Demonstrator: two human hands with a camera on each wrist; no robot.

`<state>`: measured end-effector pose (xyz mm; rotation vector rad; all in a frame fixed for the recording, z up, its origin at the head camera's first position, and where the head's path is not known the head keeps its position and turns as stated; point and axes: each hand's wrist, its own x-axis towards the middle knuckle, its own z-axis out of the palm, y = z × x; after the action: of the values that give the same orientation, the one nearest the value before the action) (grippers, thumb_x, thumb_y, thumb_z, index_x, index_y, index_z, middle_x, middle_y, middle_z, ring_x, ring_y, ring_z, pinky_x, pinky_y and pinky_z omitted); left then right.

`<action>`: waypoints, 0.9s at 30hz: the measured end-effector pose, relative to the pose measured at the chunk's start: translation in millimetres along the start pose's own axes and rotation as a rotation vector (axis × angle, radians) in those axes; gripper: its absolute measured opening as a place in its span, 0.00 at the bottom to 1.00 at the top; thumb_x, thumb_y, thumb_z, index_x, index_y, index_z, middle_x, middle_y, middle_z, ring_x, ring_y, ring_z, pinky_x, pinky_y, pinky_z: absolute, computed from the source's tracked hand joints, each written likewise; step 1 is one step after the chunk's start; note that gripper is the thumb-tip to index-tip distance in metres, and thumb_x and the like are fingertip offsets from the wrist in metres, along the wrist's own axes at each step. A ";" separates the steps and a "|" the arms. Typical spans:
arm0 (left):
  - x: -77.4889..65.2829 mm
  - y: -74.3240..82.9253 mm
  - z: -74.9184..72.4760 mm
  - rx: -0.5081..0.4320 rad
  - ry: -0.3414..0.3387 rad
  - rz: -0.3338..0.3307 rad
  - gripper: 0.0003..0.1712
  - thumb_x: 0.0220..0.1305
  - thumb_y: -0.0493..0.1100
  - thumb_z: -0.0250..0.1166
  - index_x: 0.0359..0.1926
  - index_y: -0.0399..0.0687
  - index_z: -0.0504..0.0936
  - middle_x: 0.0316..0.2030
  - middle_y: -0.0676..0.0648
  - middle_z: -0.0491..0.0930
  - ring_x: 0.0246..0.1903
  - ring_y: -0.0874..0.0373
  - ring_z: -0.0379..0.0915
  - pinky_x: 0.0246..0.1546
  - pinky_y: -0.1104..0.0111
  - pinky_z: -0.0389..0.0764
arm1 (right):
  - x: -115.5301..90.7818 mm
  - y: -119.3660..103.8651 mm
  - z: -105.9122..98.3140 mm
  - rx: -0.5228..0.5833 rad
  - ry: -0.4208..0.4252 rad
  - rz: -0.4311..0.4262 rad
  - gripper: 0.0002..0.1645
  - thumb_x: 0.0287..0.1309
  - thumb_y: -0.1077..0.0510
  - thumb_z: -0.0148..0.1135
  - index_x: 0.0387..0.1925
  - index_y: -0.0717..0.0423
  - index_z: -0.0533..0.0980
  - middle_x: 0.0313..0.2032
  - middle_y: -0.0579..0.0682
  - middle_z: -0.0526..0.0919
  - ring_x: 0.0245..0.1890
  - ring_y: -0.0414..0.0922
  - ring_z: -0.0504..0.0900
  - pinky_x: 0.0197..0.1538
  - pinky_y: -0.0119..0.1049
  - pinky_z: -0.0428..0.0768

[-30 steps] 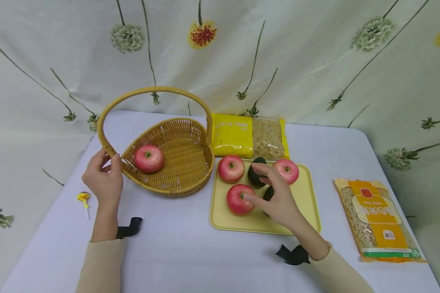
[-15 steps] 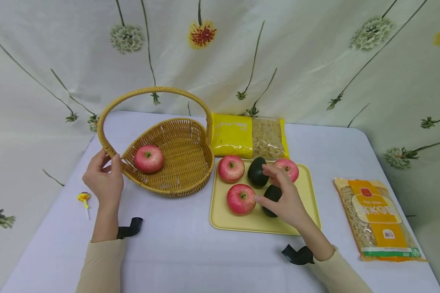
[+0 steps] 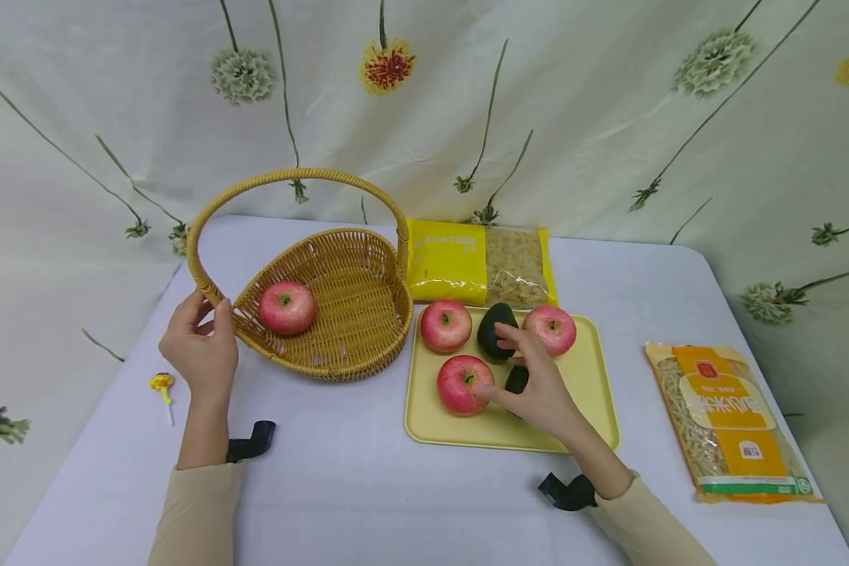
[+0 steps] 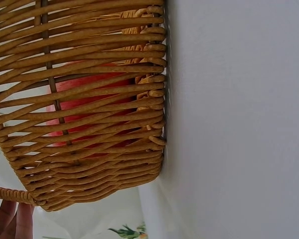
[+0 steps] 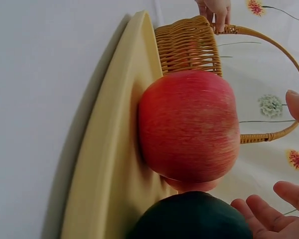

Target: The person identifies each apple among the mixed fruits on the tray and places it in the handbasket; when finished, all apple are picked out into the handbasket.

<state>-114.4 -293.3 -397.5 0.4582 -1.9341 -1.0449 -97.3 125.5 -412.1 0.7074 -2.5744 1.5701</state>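
The basket handle (image 3: 297, 173) is pinched by the left hand (image 3: 201, 338), and one apple (image 3: 287, 307) is contained in the basket (image 3: 347, 306). Nothing is gripped by the right hand (image 3: 538, 389) — its thumb and fingers are parted over the tray (image 3: 594, 377), near the front apple (image 3: 463, 385). A grasp on that apple seems to be being prepared; next, the fingers should probably be lowered and closed around it — with the adjacent dark fruit (image 5: 192, 219) left undisturbed.

A plain beige left sleeve (image 3: 194, 515) is seen at lower left, a matching right sleeve (image 3: 651, 523) at lower right; bent black wrist fittings (image 3: 252, 442) are also worn.
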 end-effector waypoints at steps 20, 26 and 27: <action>0.4 0.1 1.0 0.007 0.006 -0.001 0.16 0.64 0.43 0.64 0.51 0.47 0.86 0.46 0.43 0.86 0.40 0.79 0.77 0.40 0.87 0.76 | -2.4 5.0 9.4 -0.251 -0.049 0.015 0.49 0.41 0.44 0.78 0.65 0.54 0.69 0.60 0.51 0.74 0.58 0.48 0.74 0.60 0.51 0.75; -0.2 -0.7 0.8 0.010 0.005 -0.007 0.16 0.64 0.43 0.64 0.52 0.47 0.85 0.47 0.44 0.86 0.41 0.78 0.77 0.40 0.86 0.77 | -3.1 4.0 14.3 -0.360 -0.063 -0.007 0.48 0.40 0.39 0.77 0.62 0.52 0.71 0.58 0.48 0.76 0.56 0.46 0.75 0.56 0.50 0.75; -0.3 -0.7 0.7 0.010 0.005 -0.009 0.16 0.64 0.43 0.64 0.52 0.47 0.85 0.47 0.44 0.86 0.41 0.78 0.77 0.40 0.86 0.77 | -3.4 3.6 14.9 -0.372 -0.061 -0.008 0.48 0.40 0.39 0.77 0.62 0.52 0.71 0.57 0.48 0.76 0.56 0.46 0.75 0.55 0.50 0.75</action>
<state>-114.9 -293.2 -398.4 0.4749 -1.9354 -1.0396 -92.8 115.4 -423.2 0.7325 -2.7860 1.0325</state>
